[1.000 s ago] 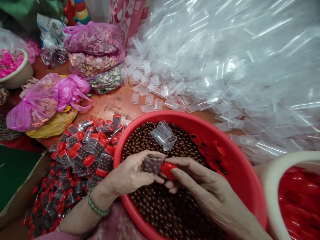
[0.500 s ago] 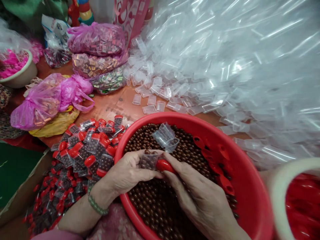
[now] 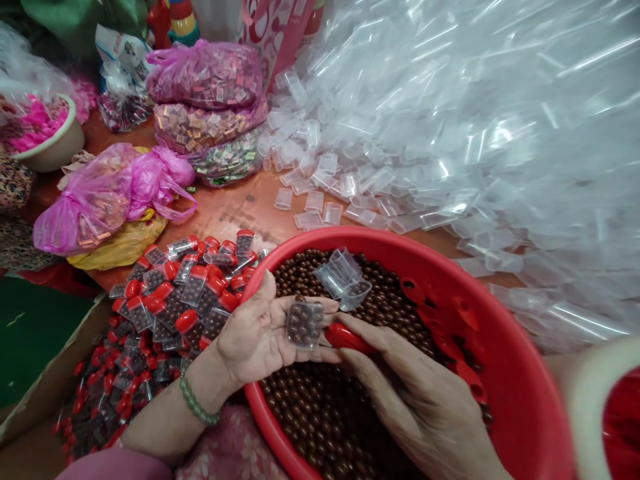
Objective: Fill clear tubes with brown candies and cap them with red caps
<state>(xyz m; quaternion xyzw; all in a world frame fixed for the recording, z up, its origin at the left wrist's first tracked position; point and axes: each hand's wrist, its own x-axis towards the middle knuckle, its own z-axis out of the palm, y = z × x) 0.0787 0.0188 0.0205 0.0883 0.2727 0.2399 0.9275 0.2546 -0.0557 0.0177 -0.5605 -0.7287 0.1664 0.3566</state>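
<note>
My left hand (image 3: 255, 340), with a green bead bracelet on the wrist, is palm up and open, its fingers stretched out and the thumb raised. Over these fingers lies a small clear plastic container (image 3: 306, 325) with brown balls inside. My right hand (image 3: 405, 380) is closed on a red cap (image 3: 347, 337), pinched between thumb and fingers at the container's right end. Whether cap and container are joined, I cannot tell. Both hands are over a red tub (image 3: 525, 373) of brown balls (image 3: 320, 413). Several clear containers (image 3: 343, 277) and red caps (image 3: 467, 380) rest on the balls.
Left of the tub is a heap of filled, red-capped containers (image 3: 165, 300). A large pile of clear containers (image 3: 400, 147) spreads across the back right. Pink plastic bags (image 3: 205, 73) stand at the back left. A pale-rimmed tub (image 3: 590, 393) with red pieces is at right.
My left hand has let go of its pinch on the container and opened flat under it. My right hand still grips the red cap. The whole view has shifted slightly.
</note>
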